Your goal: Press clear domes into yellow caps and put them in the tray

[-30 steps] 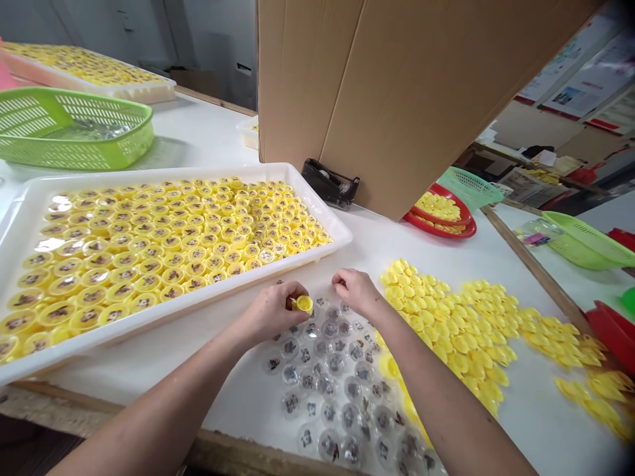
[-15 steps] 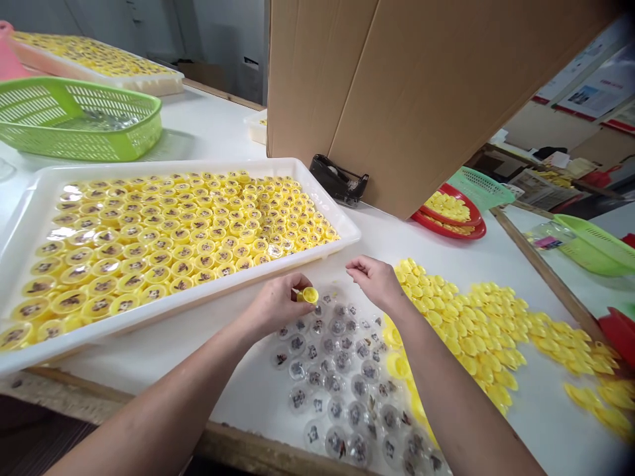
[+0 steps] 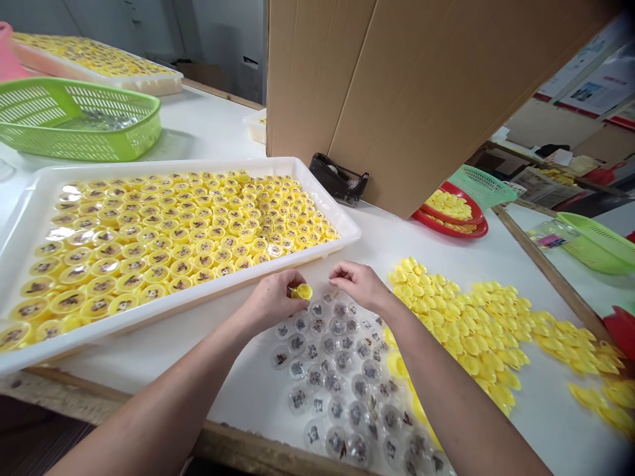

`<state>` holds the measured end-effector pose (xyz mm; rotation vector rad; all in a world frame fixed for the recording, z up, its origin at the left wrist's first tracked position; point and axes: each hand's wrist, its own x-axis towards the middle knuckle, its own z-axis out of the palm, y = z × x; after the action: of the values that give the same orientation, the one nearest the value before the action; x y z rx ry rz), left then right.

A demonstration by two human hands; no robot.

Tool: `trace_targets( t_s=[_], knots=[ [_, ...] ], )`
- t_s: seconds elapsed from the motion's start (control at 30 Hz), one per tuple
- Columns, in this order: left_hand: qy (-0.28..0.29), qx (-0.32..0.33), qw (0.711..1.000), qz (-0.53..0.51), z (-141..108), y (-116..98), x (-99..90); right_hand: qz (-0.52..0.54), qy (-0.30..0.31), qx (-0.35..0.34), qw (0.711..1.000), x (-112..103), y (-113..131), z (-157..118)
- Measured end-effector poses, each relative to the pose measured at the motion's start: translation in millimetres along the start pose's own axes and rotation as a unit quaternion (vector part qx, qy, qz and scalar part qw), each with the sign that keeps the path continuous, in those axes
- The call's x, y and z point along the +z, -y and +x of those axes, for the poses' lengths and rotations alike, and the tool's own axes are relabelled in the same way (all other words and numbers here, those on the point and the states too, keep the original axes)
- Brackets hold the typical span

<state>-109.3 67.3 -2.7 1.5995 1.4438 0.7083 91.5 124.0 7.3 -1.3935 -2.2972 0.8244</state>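
My left hand (image 3: 274, 299) pinches a small round yellow plastic cup (image 3: 303, 291), its open side facing right. Just to the right of it, my right hand (image 3: 360, 284) has its fingers pressed together; anything between them is too small to make out. Below both hands, clear plastic discs with small animal pictures (image 3: 342, 360) lie scattered on the white table (image 3: 238, 387). Beside my right forearm spreads a heap of yellow plastic pieces (image 3: 461, 320). A white tray (image 3: 342, 228) to the left holds rows of yellow cups with pictures on top (image 3: 159, 241).
A large cardboard box (image 3: 397, 86) rises behind the table, with a black tape dispenser (image 3: 337, 178) at its foot. Red plates (image 3: 476, 228) carry more yellow pieces. A green basket (image 3: 124, 142) stands at the left, and another full tray (image 3: 149, 82) lies behind it.
My right hand has moved left, closer to the yellow cup. My left hand has shifted slightly left and tilted the cup, still holding it.
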Motion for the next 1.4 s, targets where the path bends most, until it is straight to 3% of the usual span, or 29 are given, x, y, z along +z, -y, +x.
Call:
trace_targets(
  t_s=[0.17, 0.27, 0.43, 0.7, 0.8, 1.07, 1.23, 1.4],
  knots=[
    [0.012, 0.02, 0.999, -0.022, -0.7, -0.4, 6.9, 0.019, 0.032, -0.044, 0.998, -4.7, 23.7, -7.5],
    [0.014, -0.002, 0.998, -0.067, 0.5, 3.0, 5.9, -0.053, 0.018, -0.021, 0.998, -8.2, 6.7, -3.9],
    [0.013, -0.024, 0.993, -0.112, 1.5, 5.0, 0.3, -0.072, 0.072, -0.026, 0.994, -6.1, -23.9, -3.1],
    [0.005, -0.028, 0.994, -0.103, 0.5, 2.7, -1.5, -0.054, 0.073, -0.034, 0.995, 0.2, -24.8, -5.8],
    [0.015, -0.026, 0.995, -0.1, 1.0, 4.9, 0.1, -0.033, 0.042, -0.025, 0.998, -1.5, -17.3, -8.4],
    [0.03, 0.002, 0.996, -0.082, 0.2, 3.7, 1.3, 0.036, -0.017, -0.07, 0.997, -0.5, 40.3, -8.9],
    [0.038, -0.021, 0.989, -0.142, 1.4, 5.0, -1.8, -0.049, 0.002, -0.059, 0.997, 9.2, 24.2, -18.3],
    [0.017, -0.004, 0.996, -0.088, 1.8, 6.2, -3.4, -0.087, 0.062, -0.042, 0.993, 22.5, 13.1, -23.0]
  ],
)
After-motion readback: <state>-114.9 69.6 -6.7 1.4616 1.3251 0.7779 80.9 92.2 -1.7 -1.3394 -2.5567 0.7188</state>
